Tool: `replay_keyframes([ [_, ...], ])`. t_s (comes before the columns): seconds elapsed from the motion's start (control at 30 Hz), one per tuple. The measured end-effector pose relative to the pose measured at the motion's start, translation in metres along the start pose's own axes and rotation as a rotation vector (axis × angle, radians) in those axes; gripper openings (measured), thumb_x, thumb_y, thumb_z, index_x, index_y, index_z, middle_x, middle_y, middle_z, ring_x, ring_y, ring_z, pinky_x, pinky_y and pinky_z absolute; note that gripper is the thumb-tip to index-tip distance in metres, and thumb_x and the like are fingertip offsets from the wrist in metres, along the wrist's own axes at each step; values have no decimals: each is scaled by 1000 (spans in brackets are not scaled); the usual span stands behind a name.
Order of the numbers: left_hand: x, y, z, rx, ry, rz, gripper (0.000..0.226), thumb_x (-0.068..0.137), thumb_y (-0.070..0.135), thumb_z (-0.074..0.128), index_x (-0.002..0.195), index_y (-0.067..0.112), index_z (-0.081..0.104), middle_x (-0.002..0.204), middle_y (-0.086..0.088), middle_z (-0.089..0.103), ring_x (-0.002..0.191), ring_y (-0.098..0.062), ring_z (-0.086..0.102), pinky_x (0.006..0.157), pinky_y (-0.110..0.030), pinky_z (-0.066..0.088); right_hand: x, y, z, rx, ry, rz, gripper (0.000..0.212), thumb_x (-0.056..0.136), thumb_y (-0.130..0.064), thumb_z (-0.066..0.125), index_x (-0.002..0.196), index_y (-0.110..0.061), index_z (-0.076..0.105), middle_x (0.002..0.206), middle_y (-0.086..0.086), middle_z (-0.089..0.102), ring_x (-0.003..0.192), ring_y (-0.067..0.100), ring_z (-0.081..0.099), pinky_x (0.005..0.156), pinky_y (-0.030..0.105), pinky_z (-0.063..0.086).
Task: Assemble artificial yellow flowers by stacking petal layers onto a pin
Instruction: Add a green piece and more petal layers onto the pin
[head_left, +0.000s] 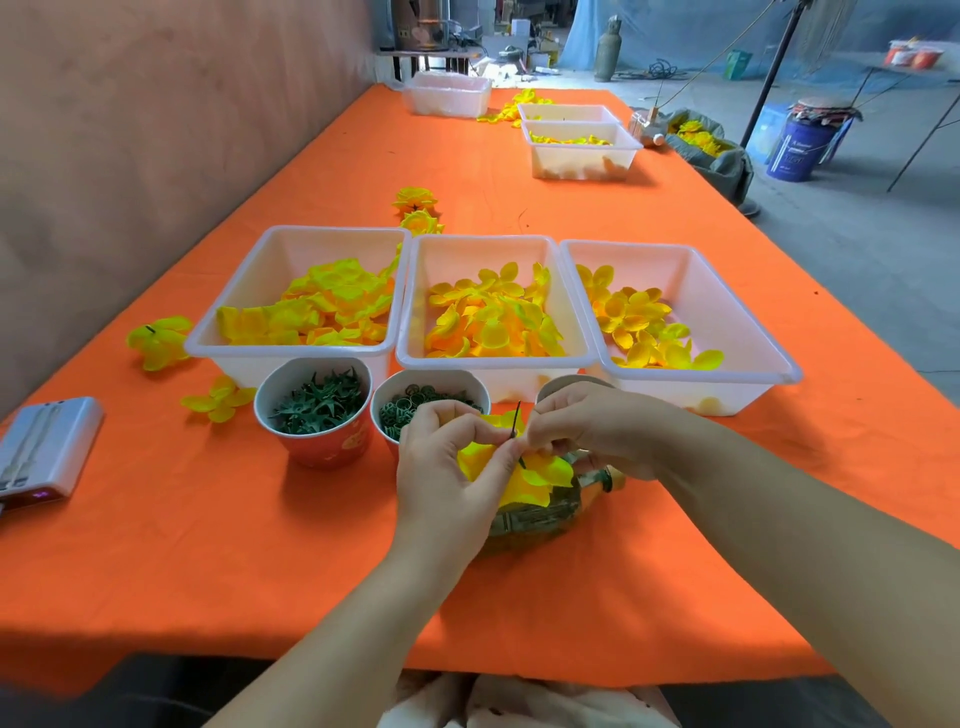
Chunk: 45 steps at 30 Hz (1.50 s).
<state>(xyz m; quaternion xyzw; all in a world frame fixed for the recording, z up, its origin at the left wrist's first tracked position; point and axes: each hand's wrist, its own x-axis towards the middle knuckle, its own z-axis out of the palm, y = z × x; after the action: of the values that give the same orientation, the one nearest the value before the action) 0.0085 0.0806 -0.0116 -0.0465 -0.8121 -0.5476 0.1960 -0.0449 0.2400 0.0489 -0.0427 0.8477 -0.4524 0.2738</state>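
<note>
1. Three white bins (493, 362) of loose yellow petals sit side by side across the orange table (208, 545), just far of the hands.
2. Two cups stand near the bins: left cup (317, 447) w/ green leaf bits, right cup (431, 375) w/ green rings.
3. L hand (447, 478): thumb + forefinger pinched together on the pin. R hand (597, 426): fingers curled, clamped on the petal layer right beside the shaft.
4. Petal layer (540, 478) is already threaded and sits low on the shaft, over a bottle (535, 519) lying on the table.
5. Pin (516, 418) stands approx upright between both sets of fingertips, bare tip up, leaning slightly far-right. Next layer prob. has to slide down that axis; both hands are equally near.
</note>
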Motion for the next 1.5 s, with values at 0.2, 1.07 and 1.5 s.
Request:
replay_keyframes([
  [0.2, -2, 6, -4, -93, -22, -60, 9, 78, 26, 83, 80, 29, 74, 105, 5, 61, 108, -9, 59, 92, -34, 49, -16, 6, 1, -257, 291, -223, 24, 68, -45, 83, 72, -27, 69, 75, -11, 65, 71, 9, 58, 69, 34, 48],
  [1.07, 7, -13, -14, -209, -101, -92, 1, 76, 18, 70, 75, 18, 70, 92, 9, 72, 95, -15, 69, 86, -40, 55, -8, 8, 33, -249, 442, -513, 7, 77, -20, 73, 73, -19, 68, 65, -6, 65, 66, 11, 62, 59, 28, 50],
  [1.5, 14, -16, -26, -495, -90, -218, 35, 75, 11, 46, 107, 9, 61, 103, -12, 68, 100, -29, 65, 82, -38, 54, -21, -24, 5, -243, 382, -482, 9, 79, -31, 78, 73, -27, 72, 73, -10, 72, 72, 5, 67, 72, 43, 57],
])
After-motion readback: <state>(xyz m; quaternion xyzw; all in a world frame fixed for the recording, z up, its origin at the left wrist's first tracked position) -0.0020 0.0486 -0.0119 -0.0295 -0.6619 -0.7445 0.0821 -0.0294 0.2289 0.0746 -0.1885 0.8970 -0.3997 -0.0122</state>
